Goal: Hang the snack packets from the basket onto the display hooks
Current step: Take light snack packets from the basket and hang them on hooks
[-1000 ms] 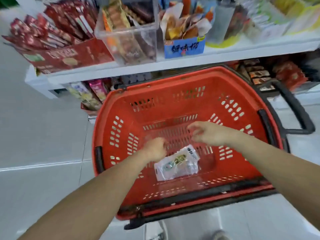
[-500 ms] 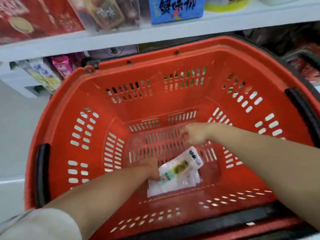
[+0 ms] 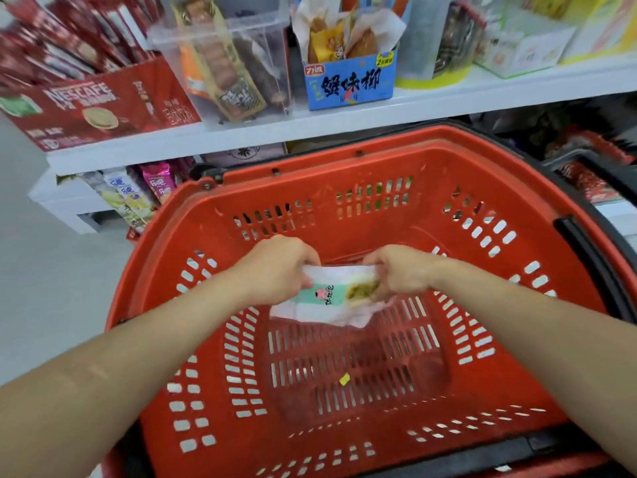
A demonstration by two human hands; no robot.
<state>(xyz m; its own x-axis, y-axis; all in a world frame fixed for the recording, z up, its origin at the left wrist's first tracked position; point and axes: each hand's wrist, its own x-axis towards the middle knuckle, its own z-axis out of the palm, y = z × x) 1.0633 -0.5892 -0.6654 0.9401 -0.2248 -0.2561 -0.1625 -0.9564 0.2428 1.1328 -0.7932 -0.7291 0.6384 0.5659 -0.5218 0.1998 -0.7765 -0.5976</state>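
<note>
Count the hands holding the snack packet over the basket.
2. The left hand grips the left end of the snack packet; the right hand grips its right end, over the basket.

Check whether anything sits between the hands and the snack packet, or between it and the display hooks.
Nothing does: the left hand and right hand both grip the snack packet, held over the floor of the basket. No display hooks show in this view, so that path cannot be judged.
</note>
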